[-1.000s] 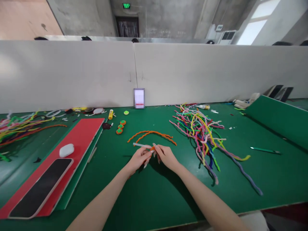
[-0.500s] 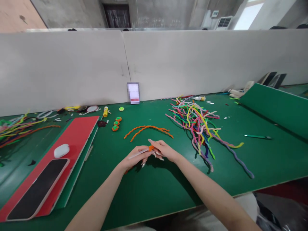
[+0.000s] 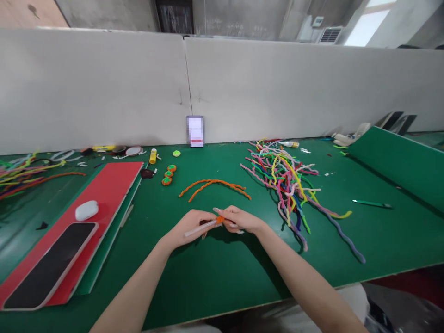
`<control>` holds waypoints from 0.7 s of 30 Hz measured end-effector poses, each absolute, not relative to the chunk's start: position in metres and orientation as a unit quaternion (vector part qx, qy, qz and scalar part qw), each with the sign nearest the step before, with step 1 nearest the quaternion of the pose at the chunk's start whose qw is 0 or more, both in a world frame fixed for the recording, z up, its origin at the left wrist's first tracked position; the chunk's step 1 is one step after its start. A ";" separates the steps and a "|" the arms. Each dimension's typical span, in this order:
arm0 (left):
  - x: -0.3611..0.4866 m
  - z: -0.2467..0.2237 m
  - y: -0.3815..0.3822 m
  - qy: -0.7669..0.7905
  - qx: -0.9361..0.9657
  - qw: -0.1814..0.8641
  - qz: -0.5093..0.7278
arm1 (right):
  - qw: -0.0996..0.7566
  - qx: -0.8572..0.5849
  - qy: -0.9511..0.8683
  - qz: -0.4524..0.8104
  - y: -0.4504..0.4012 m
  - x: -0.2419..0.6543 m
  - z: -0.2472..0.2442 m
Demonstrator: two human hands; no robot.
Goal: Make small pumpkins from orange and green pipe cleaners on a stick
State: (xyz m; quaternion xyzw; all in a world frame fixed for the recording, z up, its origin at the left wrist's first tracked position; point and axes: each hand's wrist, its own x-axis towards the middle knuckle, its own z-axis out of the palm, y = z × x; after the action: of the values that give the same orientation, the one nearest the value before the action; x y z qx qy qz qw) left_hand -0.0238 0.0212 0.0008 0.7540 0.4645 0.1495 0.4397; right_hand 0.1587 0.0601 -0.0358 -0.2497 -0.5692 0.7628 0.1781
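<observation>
My left hand (image 3: pixel 193 226) is closed on a pale, translucent stick (image 3: pixel 199 229) that slants across its fingers. Wound orange pipe cleaner (image 3: pixel 220 219) shows at the stick's right end, where both hands meet. The fingers of my right hand (image 3: pixel 239 219) pinch that orange piece. Just beyond the hands, a few loose orange pipe cleaners (image 3: pixel 212 181) lie curved on the green table (image 3: pixel 215 286). Three small orange and green coils (image 3: pixel 168 175) sit in a row at the left of them.
A tangled heap of coloured pipe cleaners (image 3: pixel 287 185) lies at the right, with a green pen-like tool (image 3: pixel 372 203) beyond. At the left, a black phone (image 3: pixel 50 266) and white case (image 3: pixel 86 210) rest on a red board (image 3: pixel 114 185). A lit phone (image 3: pixel 196 131) leans on the partition.
My left fingers have drawn in under the stick and my right fingers have curled closer round the orange piece. The camera view has shifted slightly.
</observation>
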 end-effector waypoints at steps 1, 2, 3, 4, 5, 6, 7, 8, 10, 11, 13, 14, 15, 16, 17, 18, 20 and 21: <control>-0.024 0.001 0.021 0.470 0.757 0.430 0.144 | 0.167 -0.246 -0.568 0.768 0.061 0.159 -0.037; -0.024 0.001 0.020 0.476 0.758 0.422 0.140 | 0.157 -0.243 -0.567 0.772 0.061 0.160 -0.038; -0.024 0.001 0.020 0.480 0.760 0.416 0.136 | 0.148 -0.242 -0.567 0.774 0.061 0.160 -0.039; -0.024 0.000 0.020 0.481 0.763 0.412 0.133 | 0.141 -0.244 -0.568 0.773 0.061 0.160 -0.040; -0.024 0.000 0.020 0.479 0.765 0.410 0.131 | 0.138 -0.247 -0.570 0.771 0.061 0.160 -0.041; -0.025 -0.001 0.020 0.475 0.768 0.409 0.129 | 0.137 -0.251 -0.573 0.768 0.061 0.160 -0.041; -0.025 -0.001 0.020 0.472 0.771 0.408 0.128 | 0.137 -0.256 -0.576 0.764 0.061 0.159 -0.041; -0.025 -0.001 0.020 0.469 0.774 0.406 0.126 | 0.137 -0.260 -0.578 0.761 0.060 0.159 -0.041; -0.026 0.000 0.019 0.460 0.786 0.396 0.120 | 0.136 -0.268 -0.583 0.755 0.060 0.158 -0.040; -0.026 0.000 0.019 0.454 0.794 0.387 0.115 | 0.135 -0.272 -0.585 0.752 0.060 0.158 -0.040; -0.025 0.001 0.018 0.442 0.814 0.361 0.104 | 0.131 -0.281 -0.591 0.745 0.060 0.158 -0.039; -0.025 0.001 0.018 0.437 0.825 0.345 0.101 | 0.127 -0.284 -0.594 0.741 0.060 0.159 -0.039; -0.024 0.001 0.018 0.431 0.836 0.326 0.099 | 0.121 -0.288 -0.598 0.738 0.060 0.159 -0.040; -0.024 0.001 0.018 0.426 0.846 0.305 0.099 | 0.116 -0.293 -0.604 0.732 0.060 0.159 -0.040; -0.024 0.001 0.018 0.422 0.855 0.285 0.100 | 0.112 -0.298 -0.611 0.725 0.060 0.159 -0.040; -0.024 0.000 0.018 0.419 0.862 0.266 0.101 | 0.112 -0.305 -0.617 0.717 0.060 0.159 -0.041; -0.024 0.000 0.018 0.422 0.866 0.247 0.101 | 0.125 -0.318 -0.623 0.703 0.059 0.156 -0.041; -0.024 0.000 0.018 0.428 0.863 0.250 0.099 | 0.136 -0.324 -0.623 0.699 0.058 0.155 -0.042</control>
State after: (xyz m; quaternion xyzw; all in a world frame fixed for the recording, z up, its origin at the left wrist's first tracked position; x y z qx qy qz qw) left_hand -0.0235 0.0178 -0.0001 0.8631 0.4275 0.0994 0.2499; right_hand 0.1545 0.0581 -0.0416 -0.3240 -0.6229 0.6989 0.1364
